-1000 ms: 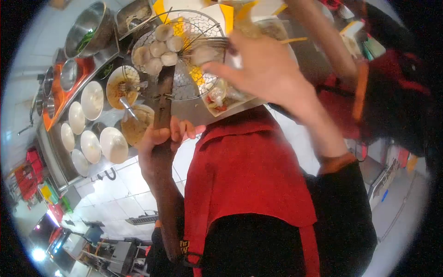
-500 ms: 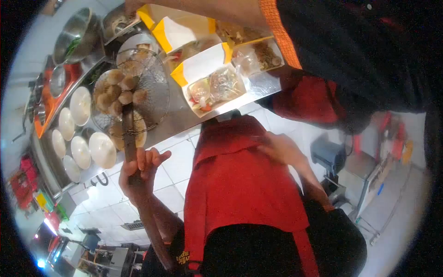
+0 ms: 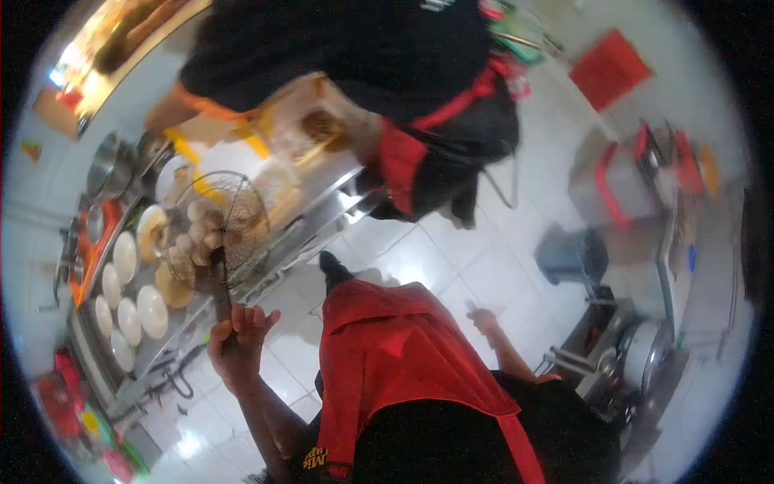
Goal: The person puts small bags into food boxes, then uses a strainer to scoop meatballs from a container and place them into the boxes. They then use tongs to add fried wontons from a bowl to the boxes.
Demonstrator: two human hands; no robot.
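Note:
My left hand is closed round the dark handle of a wire strainer. Several round, light-brown food balls sit in its mesh, above the counter's edge and some plates. Off to the right of my red apron, my right hand hangs over the floor, small and blurred. Its fingers look slightly apart and I see nothing held in them. White bowls stand left of the strainer. Beyond it are open yellow-and-white food boxes, partly behind a co-worker's arm.
A co-worker in black with a red apron stands at the counter ahead. Metal bowls and an orange tray are at the left. A grey bin and kitchen equipment stand at the right on the tiled floor.
The view has shifted and shows more floor and the co-worker's body. My right hand has moved away from the apron to the right. My left hand still holds the loaded strainer.

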